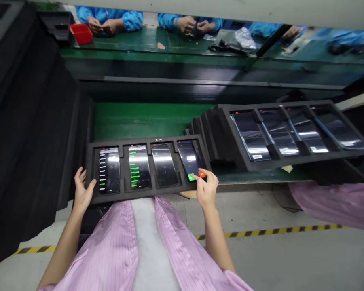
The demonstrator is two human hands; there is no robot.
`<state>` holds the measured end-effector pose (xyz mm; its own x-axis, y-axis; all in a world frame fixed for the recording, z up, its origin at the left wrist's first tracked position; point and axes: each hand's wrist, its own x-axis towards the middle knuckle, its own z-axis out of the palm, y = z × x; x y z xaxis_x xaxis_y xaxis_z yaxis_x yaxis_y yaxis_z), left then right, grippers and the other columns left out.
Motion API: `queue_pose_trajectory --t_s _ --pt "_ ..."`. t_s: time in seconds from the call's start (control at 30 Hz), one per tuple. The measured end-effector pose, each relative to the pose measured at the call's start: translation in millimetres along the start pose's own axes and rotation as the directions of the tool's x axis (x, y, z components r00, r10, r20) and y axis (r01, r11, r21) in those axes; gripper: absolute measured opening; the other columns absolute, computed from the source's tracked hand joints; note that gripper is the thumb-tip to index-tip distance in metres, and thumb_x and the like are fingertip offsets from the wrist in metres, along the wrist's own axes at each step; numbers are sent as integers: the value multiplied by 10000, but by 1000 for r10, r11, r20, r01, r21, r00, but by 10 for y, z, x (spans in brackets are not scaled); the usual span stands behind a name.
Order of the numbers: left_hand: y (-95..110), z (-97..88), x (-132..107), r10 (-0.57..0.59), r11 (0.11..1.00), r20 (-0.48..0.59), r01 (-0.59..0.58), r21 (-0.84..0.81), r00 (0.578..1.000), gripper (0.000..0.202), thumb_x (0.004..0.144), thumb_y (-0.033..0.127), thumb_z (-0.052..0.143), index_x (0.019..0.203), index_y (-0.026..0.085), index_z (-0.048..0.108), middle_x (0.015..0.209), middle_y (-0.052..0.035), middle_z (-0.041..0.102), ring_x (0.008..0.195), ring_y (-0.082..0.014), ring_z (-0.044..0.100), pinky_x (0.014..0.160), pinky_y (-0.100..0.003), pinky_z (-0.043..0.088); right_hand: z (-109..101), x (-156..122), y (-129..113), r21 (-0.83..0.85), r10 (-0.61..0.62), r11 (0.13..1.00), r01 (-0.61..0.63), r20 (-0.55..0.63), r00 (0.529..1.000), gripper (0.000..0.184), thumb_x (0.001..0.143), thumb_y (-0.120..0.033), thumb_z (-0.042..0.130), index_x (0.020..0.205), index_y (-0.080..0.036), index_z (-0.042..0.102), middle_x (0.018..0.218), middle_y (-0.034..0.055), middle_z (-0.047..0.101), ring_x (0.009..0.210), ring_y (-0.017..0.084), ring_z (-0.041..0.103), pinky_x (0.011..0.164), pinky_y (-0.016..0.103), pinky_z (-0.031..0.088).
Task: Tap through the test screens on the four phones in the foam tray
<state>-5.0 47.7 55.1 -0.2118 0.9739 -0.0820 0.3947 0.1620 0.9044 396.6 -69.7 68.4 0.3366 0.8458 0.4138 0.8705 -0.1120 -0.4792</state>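
Note:
A black foam tray [144, 195] lies before me with several phones in its slots. The leftmost phone [109, 169] shows white lines and one green line, while the phone beside it [140, 166] shows green bars. A third phone [165, 165] has a dark screen. On the rightmost phone [188, 159], a green and a red button are lit near the bottom. My right hand [206, 188] is over that phone's lower end, index finger stretched to the green button, holding nothing. At the tray's left edge, my left hand [84, 194] has its fingers apart and its thumb against the side.
To the right, a second black foam tray [280, 157] with several phones tops a stack. Tall dark foam stacks [27, 133] rise at the left. Across the green bench [133, 42], co-workers in blue sleeves handle small parts near a red bin [81, 34].

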Motion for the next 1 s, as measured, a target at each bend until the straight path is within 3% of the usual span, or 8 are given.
queue_pose_trajectory --t_s 0.2,0.37,0.5,0.63,0.77,0.9,1.0 --pt "-11 -1 -29 1 1000 16 0 -13 1000 713 703 291 607 1343 235 298 1309 -133 441 1227 -257 425 1054 -482 289 172 -1 -172 28 -58 998 57 10 998 429 892 -300 294 832 -244 715 1027 81 586 1003 226 491 909 431 335" --pt "-7 2 -41 8 1000 16 -8 -23 1000 698 710 293 610 1338 245 307 1304 -124 449 1227 -255 426 1055 -486 287 126 57 -104 -51 36 998 -44 -136 990 457 908 -323 268 830 -229 709 962 82 601 949 224 507 880 423 334" --pt "-6 7 -43 5 1000 18 -5 -20 1000 689 714 289 604 1337 244 313 1306 -125 446 1223 -252 428 1057 -481 287 64 95 -51 -55 91 993 -102 -164 982 468 918 -327 251 865 -216 702 940 88 599 926 224 509 845 407 337" --pt "13 -17 -35 16 1000 70 -16 -2 997 721 697 305 624 1341 234 307 1321 -129 425 1238 -263 410 1062 -493 274 127 107 -122 46 3 999 -1 -44 999 446 915 -310 270 824 -215 696 833 69 603 823 194 516 808 378 351" --pt "80 -31 4 20 999 144 -27 47 989 745 698 342 633 1349 220 292 1378 -135 361 1280 -272 354 1082 -497 232 299 86 -387 140 -93 987 83 73 993 426 905 -279 281 807 -239 694 794 48 586 797 180 511 851 388 351" --pt "124 23 58 -4 998 109 -3 64 994 615 786 342 529 1343 211 304 1378 -137 365 1267 -258 369 1078 -489 234 487 49 -744 221 -222 957 187 147 964 394 899 -251 299 839 -250 689 835 45 576 841 180 501 881 391 355" --pt "138 76 65 2 996 58 -7 94 998 631 779 330 544 1347 206 299 1344 -141 405 1249 -270 386 1062 -492 255 606 58 -965 210 -284 947 244 186 941 374 902 -265 308 901 -236 682 926 67 566 909 199 484 876 398 362"
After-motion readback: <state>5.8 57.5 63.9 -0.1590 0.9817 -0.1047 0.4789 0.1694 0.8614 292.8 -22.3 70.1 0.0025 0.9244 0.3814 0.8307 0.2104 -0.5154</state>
